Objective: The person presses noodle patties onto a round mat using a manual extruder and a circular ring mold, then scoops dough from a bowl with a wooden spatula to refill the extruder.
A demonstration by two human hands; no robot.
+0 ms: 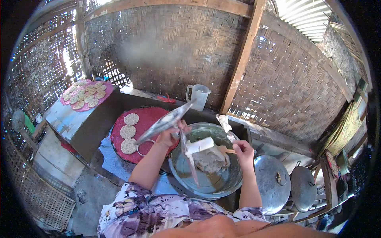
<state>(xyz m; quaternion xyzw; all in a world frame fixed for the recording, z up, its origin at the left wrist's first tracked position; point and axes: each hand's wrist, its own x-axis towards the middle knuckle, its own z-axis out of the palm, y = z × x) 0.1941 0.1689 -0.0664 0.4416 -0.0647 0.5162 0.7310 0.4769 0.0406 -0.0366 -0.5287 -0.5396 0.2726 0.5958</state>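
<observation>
My left hand (171,135) grips a tool with long flat grey bars (166,122) and a white cylinder (200,145), tilted over a wide basin (178,174). In the basin lies a lump of pale dough (212,160). At the basin's right side, my right hand (243,150) pinches a light wooden stick (227,150) that points left toward the dough. A dough-smeared piece (224,123) rises just beyond my right fingers; whether it joins the stick I cannot tell. Left of the basin, a round pink tray (151,115) bears three pale lacy discs (127,131).
A clear plastic jug (198,96) stands behind the basin by the woven wall (166,51). Several more discs lie on a pink sheet (88,84) at the far left. Lidded metal pots (270,184) sit to the right. A blue-white cloth (113,158) lies under the tray.
</observation>
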